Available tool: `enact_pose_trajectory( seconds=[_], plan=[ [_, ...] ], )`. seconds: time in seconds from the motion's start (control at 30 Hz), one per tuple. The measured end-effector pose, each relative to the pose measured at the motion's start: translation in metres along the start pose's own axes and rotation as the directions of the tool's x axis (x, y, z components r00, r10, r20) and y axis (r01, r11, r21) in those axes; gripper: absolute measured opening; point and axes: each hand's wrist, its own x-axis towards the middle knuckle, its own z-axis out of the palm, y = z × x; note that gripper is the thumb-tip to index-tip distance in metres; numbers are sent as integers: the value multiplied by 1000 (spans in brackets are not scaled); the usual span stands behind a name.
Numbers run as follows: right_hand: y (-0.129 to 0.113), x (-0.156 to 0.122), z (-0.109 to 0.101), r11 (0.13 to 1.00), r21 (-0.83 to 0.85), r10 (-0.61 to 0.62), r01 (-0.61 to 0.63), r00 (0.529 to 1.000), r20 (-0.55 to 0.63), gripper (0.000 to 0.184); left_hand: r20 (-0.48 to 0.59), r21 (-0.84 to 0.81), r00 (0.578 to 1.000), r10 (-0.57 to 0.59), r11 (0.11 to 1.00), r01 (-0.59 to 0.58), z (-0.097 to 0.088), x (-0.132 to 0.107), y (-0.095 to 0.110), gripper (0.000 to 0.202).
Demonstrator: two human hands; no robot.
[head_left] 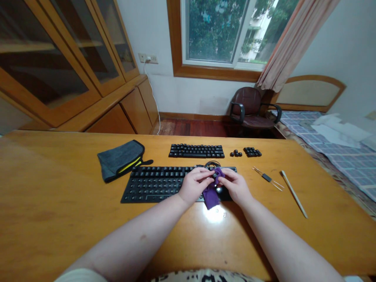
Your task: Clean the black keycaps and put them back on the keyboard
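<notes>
Both my hands meet over the right part of a black keyboard frame on the wooden desk. My left hand and my right hand are closed together on a purple cloth that hangs down between them. The cloth seems wrapped round a small dark piece, which I cannot make out. A row of removed black keycaps lies laid out behind the keyboard, with two smaller groups of keycaps to its right.
A folded grey pouch with a yellow stripe lies left of the keyboard. A wire keycap puller and a thin pale stick lie to the right. Beyond the desk stand a dark office chair, a wooden cabinet and a bed.
</notes>
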Motion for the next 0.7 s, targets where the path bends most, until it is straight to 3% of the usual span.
enact_pose_trajectory(
  seconds=[0.17, 0.23, 0.5, 0.7],
  plan=[
    [-3, -1, 2, 999, 51, 7, -9, 999, 35, 23, 23, -183, 983, -179, 966, 181, 5, -3, -7, 29],
    [-4, -1, 2, 998, 63, -5, 2, 999, 42, 21, 28, -191, 980, -196, 961, 198, 6, -5, -8, 26],
    [-3, -1, 1, 1000, 4, -29, 29, 999, 41, 20, -43, -39, 999, -16, 999, 15, 1, -2, -1, 17],
    [-4, -1, 0, 997, -26, -67, 67, 997, 24, 19, -18, 13, 1000, 25, 1000, -25, 1, -1, 0, 16]
  ],
)
